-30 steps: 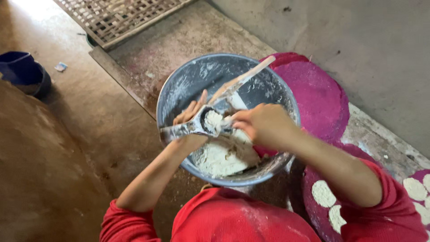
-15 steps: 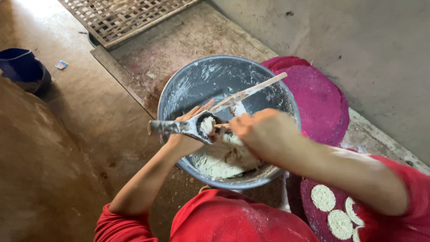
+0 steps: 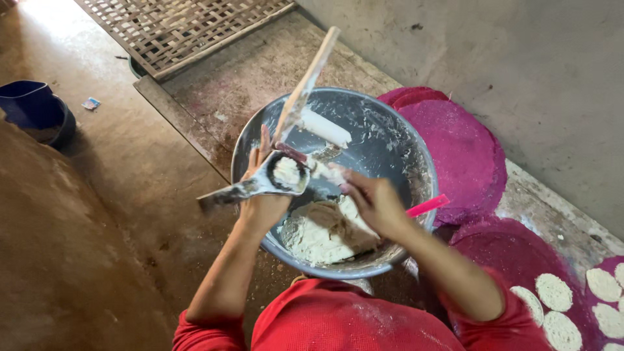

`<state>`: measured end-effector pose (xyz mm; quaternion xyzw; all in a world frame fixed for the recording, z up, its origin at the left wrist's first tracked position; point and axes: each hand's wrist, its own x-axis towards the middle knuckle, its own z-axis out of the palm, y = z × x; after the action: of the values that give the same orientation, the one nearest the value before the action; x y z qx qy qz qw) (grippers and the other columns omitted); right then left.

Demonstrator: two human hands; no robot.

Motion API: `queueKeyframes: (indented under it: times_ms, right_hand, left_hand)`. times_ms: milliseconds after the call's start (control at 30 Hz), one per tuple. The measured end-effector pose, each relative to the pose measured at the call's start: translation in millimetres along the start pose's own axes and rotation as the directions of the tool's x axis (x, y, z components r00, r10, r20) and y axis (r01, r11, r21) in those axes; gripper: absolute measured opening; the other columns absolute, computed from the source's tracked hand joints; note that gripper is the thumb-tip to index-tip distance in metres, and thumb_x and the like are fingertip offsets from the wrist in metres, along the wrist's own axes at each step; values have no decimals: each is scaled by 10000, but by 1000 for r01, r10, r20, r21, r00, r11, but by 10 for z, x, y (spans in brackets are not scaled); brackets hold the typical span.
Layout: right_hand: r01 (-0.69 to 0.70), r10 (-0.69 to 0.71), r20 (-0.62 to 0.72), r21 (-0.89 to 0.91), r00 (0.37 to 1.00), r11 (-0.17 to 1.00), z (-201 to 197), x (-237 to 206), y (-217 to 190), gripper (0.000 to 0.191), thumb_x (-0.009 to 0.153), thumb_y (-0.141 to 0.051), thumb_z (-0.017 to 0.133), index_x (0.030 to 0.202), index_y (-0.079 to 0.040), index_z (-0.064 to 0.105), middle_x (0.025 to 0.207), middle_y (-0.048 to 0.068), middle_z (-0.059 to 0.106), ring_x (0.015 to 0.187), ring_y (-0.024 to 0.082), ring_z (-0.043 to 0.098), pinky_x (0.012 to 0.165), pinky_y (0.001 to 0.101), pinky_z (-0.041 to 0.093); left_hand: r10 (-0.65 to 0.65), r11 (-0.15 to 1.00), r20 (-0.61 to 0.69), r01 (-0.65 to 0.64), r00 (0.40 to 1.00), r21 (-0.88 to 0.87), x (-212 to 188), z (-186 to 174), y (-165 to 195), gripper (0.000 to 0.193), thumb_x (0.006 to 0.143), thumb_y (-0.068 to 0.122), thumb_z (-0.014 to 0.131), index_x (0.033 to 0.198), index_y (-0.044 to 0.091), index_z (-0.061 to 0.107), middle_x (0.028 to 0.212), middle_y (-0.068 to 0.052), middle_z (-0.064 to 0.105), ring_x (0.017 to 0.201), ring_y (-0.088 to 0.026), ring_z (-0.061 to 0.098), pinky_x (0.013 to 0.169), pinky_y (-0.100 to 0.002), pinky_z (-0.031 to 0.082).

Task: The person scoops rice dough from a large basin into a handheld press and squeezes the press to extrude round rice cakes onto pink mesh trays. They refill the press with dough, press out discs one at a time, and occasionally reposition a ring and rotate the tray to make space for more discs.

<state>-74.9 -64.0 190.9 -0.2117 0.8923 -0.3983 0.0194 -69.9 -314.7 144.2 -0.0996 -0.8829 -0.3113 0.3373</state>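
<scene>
The person in the red top is leaning over a big round grey metal bowl point(image 3: 396, 156) that is sitting on the brown floor point(image 3: 110, 214). Near the bottom of the bowl, a lump of white dough point(image 3: 325, 231) is lying against the near wall.

The left hand point(image 3: 263, 198) is holding a small metal ring mould with a flat handle point(image 3: 260, 182) over the left edge of the bowl. Its grip is wrapping tight around the mould from below, so most of the fingers are hiding under it. A bit of white dough is sitting inside the ring. The handle is sticking out to the left, and its end is looking blurry.

The right hand point(image 3: 374, 201) is hovering over the dough, just right of the mould. Its grip is closing narrow on a thin pink stick point(image 3: 426, 206), whose pink end is poking out to the right, over the rim. The fingertips are covered in dough, so it is hard to tell how the other end is reaching the mould.

A long pale wooden paddle point(image 3: 305, 84) is leaning up out of the bowl toward the far side. A white roller-shaped piece point(image 3: 325, 128) is lying just beside it inside the bowl.

To the right, round pink woven mats point(image 3: 455, 149) are lying on the floor. Small flat white dough circles point(image 3: 552, 292) are sitting on the nearest mat, and some are being cut off by the picture's edge. Far left, a dark blue tub point(image 3: 32, 107) is standing. At the far side, a woven bamboo tray point(image 3: 175, 29) is lying flat, partly cut off.
</scene>
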Motion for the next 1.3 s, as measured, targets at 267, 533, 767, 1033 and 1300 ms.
queueKeyframes:
  times_ms: [267,533,767,1033,1300]
  right_hand:
    - [-143,100,256,157,961,977,547,-293,500,373,1007,-109,558,1371,-97,638,772,91,688,625,107,531,573,308,453]
    - [32,-49,11,612,999,790,133,-142,235,758,1083,-503,503,1611,-45,209,1583,211,361,1279,241,487,1083,395,434]
    - [325,-166,-307,941,937,92,-484,-869,191,838,1071,-478,615,1587,55,227,1322,335,570,1125,362,668,955,421,564]
    - [625,-650,-203,-178,733,760,-1006,-1977,65,430,893,-286,652,1300,-166,580,1236,282,664,1115,374,742,855,447,660]
    - [405,-428,-352,-141,832,903,-798,-2658,90,483,1022,-231,597,1441,-133,378,1437,297,559,1309,456,634,1067,522,576]
  left_hand:
    - [-48,994,-84,56,995,97,213,62,-442,489,870,222,781,1325,111,640,1368,-304,546,1121,-343,646,912,-468,590]
    - [-377,-233,806,795,457,-560,-333,216,129,394,793,88,675,1171,-21,683,1036,-144,683,863,-205,661,642,-308,574]
    - [166,2,839,851,518,-526,-714,429,1186,625,680,33,747,1286,119,615,1117,0,673,1019,-137,648,869,-323,554]
    - [288,896,877,214,384,-388,-338,84,1711,362,794,353,817,1063,151,683,945,-41,761,866,-200,749,763,-362,569]
    - [672,609,618,172,408,-775,-638,488,2313,206,871,184,781,1069,161,731,956,-36,757,861,-195,744,732,-350,575]
